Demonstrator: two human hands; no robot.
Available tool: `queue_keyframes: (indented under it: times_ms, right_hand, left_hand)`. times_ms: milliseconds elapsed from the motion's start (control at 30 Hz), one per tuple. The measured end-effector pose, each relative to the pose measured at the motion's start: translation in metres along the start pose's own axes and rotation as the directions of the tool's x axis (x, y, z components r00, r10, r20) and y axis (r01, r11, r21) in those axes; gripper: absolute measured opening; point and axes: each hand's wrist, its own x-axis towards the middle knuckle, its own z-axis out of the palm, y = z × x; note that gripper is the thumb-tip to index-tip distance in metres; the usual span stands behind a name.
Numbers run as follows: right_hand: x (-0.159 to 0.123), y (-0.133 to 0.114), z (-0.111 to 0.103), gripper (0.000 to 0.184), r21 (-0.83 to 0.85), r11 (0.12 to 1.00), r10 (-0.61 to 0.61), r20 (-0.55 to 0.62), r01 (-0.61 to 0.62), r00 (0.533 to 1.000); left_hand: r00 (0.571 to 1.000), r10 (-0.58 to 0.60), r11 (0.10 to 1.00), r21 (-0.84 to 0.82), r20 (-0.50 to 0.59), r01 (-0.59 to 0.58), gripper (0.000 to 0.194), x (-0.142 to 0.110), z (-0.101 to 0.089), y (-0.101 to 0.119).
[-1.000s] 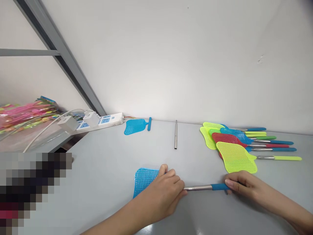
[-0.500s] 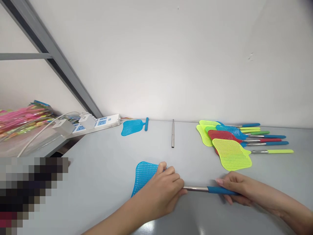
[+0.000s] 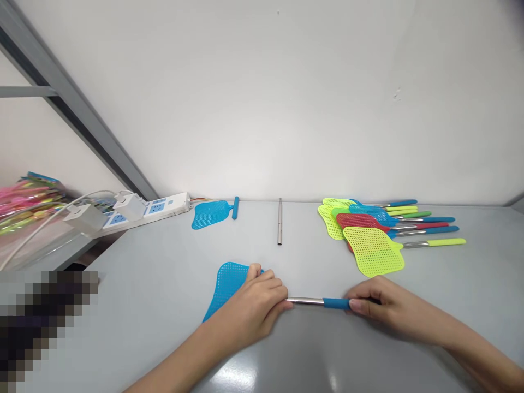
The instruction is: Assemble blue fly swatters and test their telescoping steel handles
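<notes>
- One blue plastic fly swatter with a perforated flat head (image 3: pixel 227 284), a shiny metal shaft (image 3: pixel 305 301) and a blue sleeve grip (image 3: pixel 336 303) lies crosswise in front of the person, between two bare hands; its neck is hidden.
- One left hand (image 3: pixel 262 303), closed around the swatter beside its head, the fingers folded over and the thumb along the shaft.
- One right hand (image 3: pixel 380 305), holding the outer end of the blue sleeve grip in a narrow pinch of thumb and fingers.
- One pile of fly swatters with perforated heads and metal shafts, on the right, the grips pointing right. Eight grips can be made out: three blue, three yellow-green, one green, one red. Overlap hides parts of the heads, so the count is not certain.
- One yellow-green swatter (image 3: pixel 374 252) lies frontmost in that pile, near the right hand and apart from it.
- One slim silver metal rod (image 3: pixel 280 224), lying apart near the middle, its length running toward the wall.
- One blue perforated swatter head (image 3: pixel 210 214), flat at the back, with one short blue tube (image 3: pixel 235 208) crosswise at its neck end; whether the two are joined cannot be told.
- One white power strip (image 3: pixel 176 203) with blue socket faces, two white block-shaped plugs (image 3: pixel 129 207) in it.
- One heap of pink, yellow and green items in clear plastic (image 3: pixel 28 202), at far left, too jumbled to count.
- One grey tabletop (image 3: pixel 164 305), under both hands.
- One white wall (image 3: pixel 262 109), behind everything.
</notes>
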Motion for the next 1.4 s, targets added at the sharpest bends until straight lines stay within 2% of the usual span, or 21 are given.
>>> queue_keyframes:
  times_ms: [133,233,333,433,600,733,833,933,1033,1233,1400]
  right_hand:
    - [-0.001,-0.005,0.008,0.042,0.172,0.980,0.091,0.055,-0.099,0.994]
    - [0.000,-0.006,0.010,0.041,0.387,0.887,0.177,0.217,-0.251,0.960]
    - [0.000,-0.005,0.009,0.039,0.491,0.802,0.183,0.339,-0.339,0.923]
    - [0.000,-0.004,0.006,0.042,0.451,0.854,0.119,0.314,-0.258,0.942]
    - [-0.001,-0.004,-0.003,0.034,0.139,0.989,0.036,0.167,-0.060,0.985]
    - [-0.001,-0.003,-0.010,0.036,-0.064,0.998,-0.011,0.046,0.014,0.999]
    - [0.002,-0.001,-0.011,0.038,-0.110,0.994,-0.016,0.001,0.016,1.000]
    - [0.005,0.002,-0.010,0.037,-0.148,0.988,-0.032,-0.009,0.030,0.999]
    - [0.006,0.002,-0.009,0.039,-0.140,0.990,-0.029,0.004,0.030,1.000]
    - [0.004,0.000,-0.007,0.043,-0.017,0.999,0.033,0.050,-0.033,0.998]
    - [0.003,0.004,-0.005,0.044,0.142,0.985,0.079,0.151,-0.101,0.985]
  left_hand:
    - [1.000,0.028,0.998,0.059,-0.007,-0.028,0.022,0.000,0.000,0.004]
    - [0.998,0.053,0.993,0.106,-0.018,-0.051,0.020,0.000,0.000,0.008]
    - [0.998,0.055,0.995,0.083,-0.003,-0.055,0.021,0.000,0.002,0.008]
    - [1.000,0.025,0.999,0.020,0.018,-0.025,0.023,0.002,0.003,0.008]
    - [0.999,0.006,1.000,-0.024,0.050,-0.004,0.022,0.003,-0.008,0.004]
    - [0.996,0.027,1.000,0.003,0.088,-0.027,0.022,0.002,-0.019,-0.003]
    - [0.988,0.081,0.997,-0.010,0.135,-0.081,0.020,0.002,-0.020,-0.004]
    - [0.988,0.095,0.995,-0.029,0.118,-0.092,0.021,0.002,-0.014,-0.002]
    - [0.992,0.097,0.995,-0.045,0.086,-0.094,0.022,0.002,-0.009,0.002]
    - [0.994,0.096,0.995,-0.013,0.058,-0.095,0.021,0.000,-0.010,0.009]
    - [0.993,0.090,0.996,0.008,0.073,-0.091,0.020,-0.001,-0.011,0.013]
